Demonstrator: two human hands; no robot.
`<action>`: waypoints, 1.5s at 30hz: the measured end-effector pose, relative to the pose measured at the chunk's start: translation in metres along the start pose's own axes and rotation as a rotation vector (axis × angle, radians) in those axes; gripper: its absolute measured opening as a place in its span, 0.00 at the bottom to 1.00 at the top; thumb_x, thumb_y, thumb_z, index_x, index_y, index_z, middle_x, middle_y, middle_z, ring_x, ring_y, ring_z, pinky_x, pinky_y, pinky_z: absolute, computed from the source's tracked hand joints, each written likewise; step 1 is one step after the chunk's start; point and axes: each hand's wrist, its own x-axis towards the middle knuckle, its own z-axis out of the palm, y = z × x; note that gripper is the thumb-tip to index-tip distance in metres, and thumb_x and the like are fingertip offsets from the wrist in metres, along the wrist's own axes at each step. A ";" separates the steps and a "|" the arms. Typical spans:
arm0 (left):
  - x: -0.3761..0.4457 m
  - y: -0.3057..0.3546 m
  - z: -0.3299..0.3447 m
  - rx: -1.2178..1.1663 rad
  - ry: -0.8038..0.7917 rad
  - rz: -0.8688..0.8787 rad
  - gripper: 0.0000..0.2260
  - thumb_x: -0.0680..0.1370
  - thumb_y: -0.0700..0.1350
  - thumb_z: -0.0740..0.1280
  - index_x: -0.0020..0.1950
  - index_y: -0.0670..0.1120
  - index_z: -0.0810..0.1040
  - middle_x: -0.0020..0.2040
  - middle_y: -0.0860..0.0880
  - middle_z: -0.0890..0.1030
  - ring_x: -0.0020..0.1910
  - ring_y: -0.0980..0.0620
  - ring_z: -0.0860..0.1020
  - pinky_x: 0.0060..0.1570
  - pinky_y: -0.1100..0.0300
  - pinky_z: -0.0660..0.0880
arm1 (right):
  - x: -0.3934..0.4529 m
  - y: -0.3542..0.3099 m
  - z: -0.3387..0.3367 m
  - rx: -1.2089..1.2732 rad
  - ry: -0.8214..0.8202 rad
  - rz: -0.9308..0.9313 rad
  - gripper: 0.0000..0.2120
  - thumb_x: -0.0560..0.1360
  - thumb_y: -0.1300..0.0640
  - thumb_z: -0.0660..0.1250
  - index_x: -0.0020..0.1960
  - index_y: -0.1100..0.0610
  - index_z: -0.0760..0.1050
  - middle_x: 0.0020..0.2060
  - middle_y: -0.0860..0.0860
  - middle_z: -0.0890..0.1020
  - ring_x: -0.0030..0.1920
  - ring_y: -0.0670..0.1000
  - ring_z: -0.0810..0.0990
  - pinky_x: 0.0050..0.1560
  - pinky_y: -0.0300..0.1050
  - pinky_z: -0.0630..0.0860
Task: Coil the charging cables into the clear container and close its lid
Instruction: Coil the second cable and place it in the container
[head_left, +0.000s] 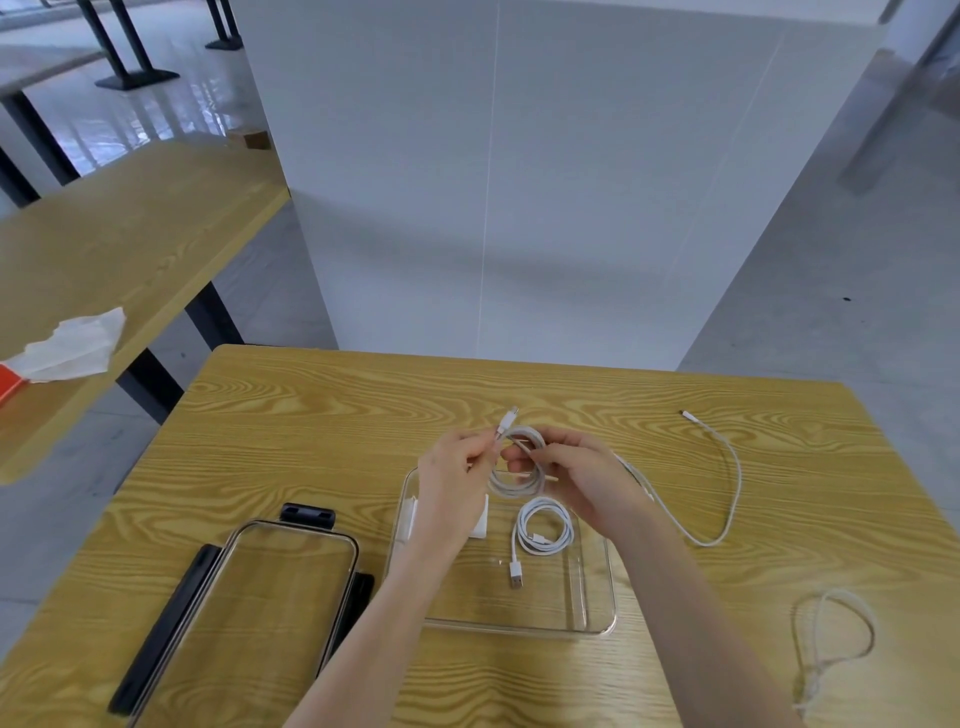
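A clear rectangular container (597, 597) stands open on the wooden table. Inside it lies a coiled white cable (543, 526) with its plug toward me, beside a white block, possibly a charger (480, 519). Above the container's far end both hands hold a second white cable coil (519, 460): my left hand (452, 483) pinches its plug end, which sticks up, and my right hand (576, 467) grips the loops. Another white cable (730, 483) trails loose across the table to the right. The clear lid (244, 597) with black latches lies left of the container.
A loosely looped white cable (831, 639) lies at the table's near right. A white partition (519, 182) stands behind the table. To the left is a second wooden table (104, 234) with crumpled white paper (72, 345) and an orange object.
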 end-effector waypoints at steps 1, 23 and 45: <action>-0.001 0.002 -0.001 -0.017 -0.003 0.014 0.09 0.77 0.43 0.65 0.54 0.44 0.82 0.47 0.53 0.78 0.43 0.61 0.74 0.42 0.78 0.67 | 0.001 0.000 0.000 0.032 0.013 0.011 0.13 0.74 0.72 0.57 0.51 0.66 0.79 0.40 0.58 0.83 0.40 0.52 0.80 0.45 0.47 0.78; 0.005 0.009 -0.018 -1.042 -0.189 -0.397 0.15 0.78 0.41 0.60 0.63 0.42 0.74 0.55 0.50 0.80 0.52 0.51 0.78 0.45 0.64 0.72 | -0.007 -0.002 0.008 -0.026 0.205 -0.133 0.12 0.73 0.58 0.70 0.47 0.68 0.78 0.33 0.55 0.83 0.26 0.50 0.77 0.31 0.42 0.76; 0.000 0.011 -0.006 -0.367 -0.124 -0.120 0.12 0.75 0.50 0.67 0.58 0.51 0.76 0.54 0.53 0.80 0.50 0.63 0.78 0.51 0.69 0.75 | -0.014 -0.013 0.013 0.012 0.335 -0.074 0.08 0.71 0.57 0.72 0.36 0.59 0.78 0.28 0.53 0.81 0.28 0.50 0.79 0.30 0.42 0.79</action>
